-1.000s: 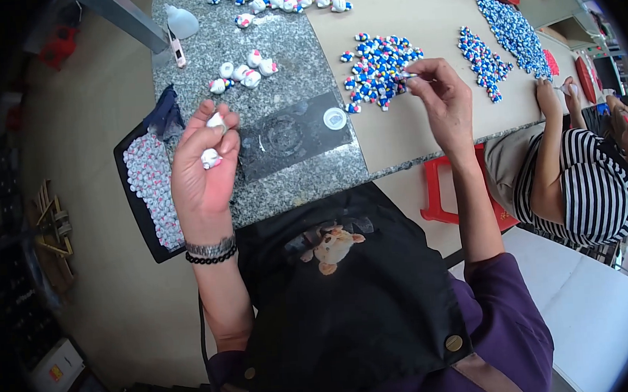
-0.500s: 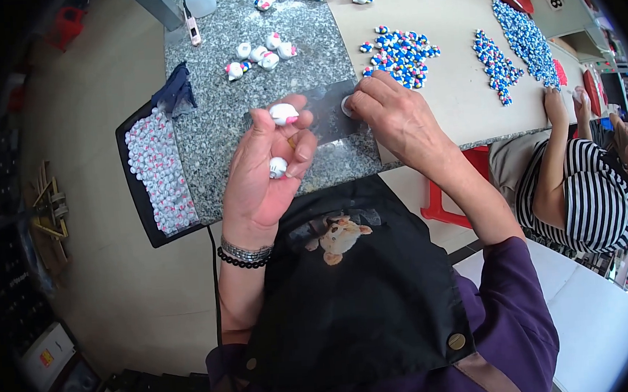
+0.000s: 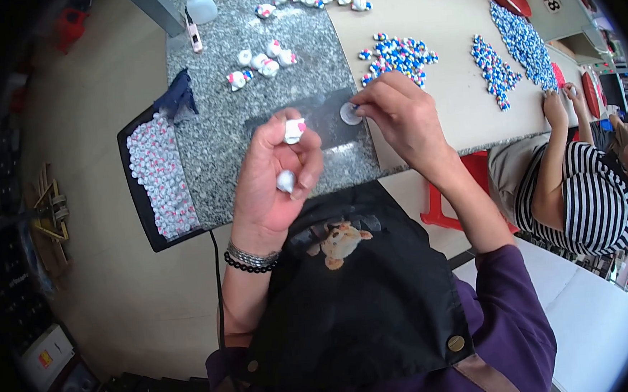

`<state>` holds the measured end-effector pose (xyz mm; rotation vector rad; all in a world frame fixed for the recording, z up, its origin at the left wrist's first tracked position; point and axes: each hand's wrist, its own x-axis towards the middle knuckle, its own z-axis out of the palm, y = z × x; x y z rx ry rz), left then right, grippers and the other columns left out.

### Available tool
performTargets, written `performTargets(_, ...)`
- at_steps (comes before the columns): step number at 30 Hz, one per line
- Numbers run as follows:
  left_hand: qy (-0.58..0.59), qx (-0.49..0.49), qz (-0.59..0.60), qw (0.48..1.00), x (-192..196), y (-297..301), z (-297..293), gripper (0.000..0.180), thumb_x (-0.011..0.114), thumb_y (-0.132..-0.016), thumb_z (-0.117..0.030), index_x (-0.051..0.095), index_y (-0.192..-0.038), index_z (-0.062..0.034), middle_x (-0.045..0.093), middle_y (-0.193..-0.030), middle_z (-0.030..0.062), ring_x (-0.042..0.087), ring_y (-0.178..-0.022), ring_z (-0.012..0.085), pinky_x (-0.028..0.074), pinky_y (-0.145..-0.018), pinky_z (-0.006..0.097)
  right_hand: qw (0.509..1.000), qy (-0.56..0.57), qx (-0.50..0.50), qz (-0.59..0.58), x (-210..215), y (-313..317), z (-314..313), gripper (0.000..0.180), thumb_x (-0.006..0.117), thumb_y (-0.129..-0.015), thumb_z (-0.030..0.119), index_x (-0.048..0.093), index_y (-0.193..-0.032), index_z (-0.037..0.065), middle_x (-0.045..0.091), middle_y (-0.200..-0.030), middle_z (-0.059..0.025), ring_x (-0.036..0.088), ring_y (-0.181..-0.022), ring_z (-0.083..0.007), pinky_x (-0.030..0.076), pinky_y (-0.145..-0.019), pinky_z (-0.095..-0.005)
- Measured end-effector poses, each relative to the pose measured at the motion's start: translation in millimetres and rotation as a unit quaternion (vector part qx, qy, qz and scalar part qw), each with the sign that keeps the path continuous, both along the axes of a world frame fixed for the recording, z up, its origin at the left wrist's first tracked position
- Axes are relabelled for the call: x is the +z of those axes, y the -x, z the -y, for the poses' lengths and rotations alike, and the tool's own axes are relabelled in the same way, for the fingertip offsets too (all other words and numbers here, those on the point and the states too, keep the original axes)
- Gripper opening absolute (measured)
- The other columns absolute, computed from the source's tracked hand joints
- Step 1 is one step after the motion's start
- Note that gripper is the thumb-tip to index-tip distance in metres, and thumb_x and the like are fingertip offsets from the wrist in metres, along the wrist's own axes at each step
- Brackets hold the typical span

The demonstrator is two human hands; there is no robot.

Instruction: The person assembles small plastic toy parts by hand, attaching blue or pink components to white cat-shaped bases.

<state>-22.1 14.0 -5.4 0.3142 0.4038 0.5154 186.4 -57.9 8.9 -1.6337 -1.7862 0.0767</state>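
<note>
My left hand (image 3: 256,196) is raised palm up over the granite tabletop's near edge. Its thumb and forefinger pinch a small white figurine head (image 3: 295,130) with a pink patch, while a second white rounded piece (image 3: 286,181) rests inside the curled fingers. To the right, my right hand (image 3: 406,122) has its fingertips pressed together at the edge of a small round whitish disc (image 3: 350,115). Anything tiny between those fingertips cannot be made out. The disc lies on a dark smooth sheet (image 3: 316,111) on the granite.
Several white figurine pieces (image 3: 268,66) sit beyond my left hand. A black tray (image 3: 150,224) of white-and-pink pieces stands left, beside a dark cloth (image 3: 180,95). Blue-and-white pieces (image 3: 395,56) lie beyond my right hand. A person in a striped shirt (image 3: 579,187) works at right.
My left hand has shifted slightly right and down, turning the figurine head. The right hand has drawn slightly right, showing more of the disc.
</note>
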Motion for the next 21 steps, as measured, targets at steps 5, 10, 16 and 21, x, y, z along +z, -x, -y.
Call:
performTargets(5,-0.041,-0.006,-0.04,0.998,6.9,-5.6,10.0,0.031,0.039,-0.101,-0.03,0.053,-0.11,-0.0041,0.062,-0.081,0.0092,0.048,-0.05,0.0138,0.033,-0.036,0.023,0.985,0.013,-0.069,-0.157,0.0,1.6,3.2,0.014,0.072,-0.075,-0.001,0.07,-0.088,0.002,0.067,-0.079,-0.0082,0.066,-0.076,-0.0203,0.052,-0.067,-0.0301)
performTargets(10,-0.01,0.015,-0.044,0.999,-0.3,-10.8,11.3,0.026,0.044,-0.101,-0.025,0.055,-0.112,-0.0034,0.056,-0.081,0.0052,0.046,-0.056,0.0122,0.034,-0.039,0.021,0.896,0.057,-0.121,-0.424,-2.7,1.2,7.5,0.007,0.068,-0.083,-0.001,0.069,-0.09,-0.003,0.069,-0.082,-0.0048,0.064,-0.074,-0.0094,0.052,-0.069,-0.024)
performTargets(16,-0.035,0.004,-0.032,0.999,3.9,-17.6,3.4,0.027,0.053,-0.096,-0.022,0.052,-0.116,-0.0029,0.065,-0.098,0.0088,0.051,-0.059,0.0123,0.035,-0.042,0.021,0.859,0.037,-0.106,-0.499,1.3,1.4,5.6,0.009,0.067,-0.086,0.0,0.068,-0.094,-0.003,0.067,-0.081,-0.0045,0.061,-0.071,-0.0086,0.05,-0.066,-0.022)
performTargets(21,-0.043,0.022,-0.041,0.998,8.1,-29.2,10.6,0.029,0.055,-0.098,-0.023,0.051,-0.121,-0.0045,0.061,-0.109,0.0098,0.052,-0.067,0.0104,0.037,-0.044,0.019,0.836,0.01,-0.093,-0.541,9.3,14.3,7.8,0.009,0.067,-0.084,-0.002,0.069,-0.093,-0.003,0.069,-0.08,-0.0045,0.062,-0.07,-0.0077,0.051,-0.065,-0.0214)
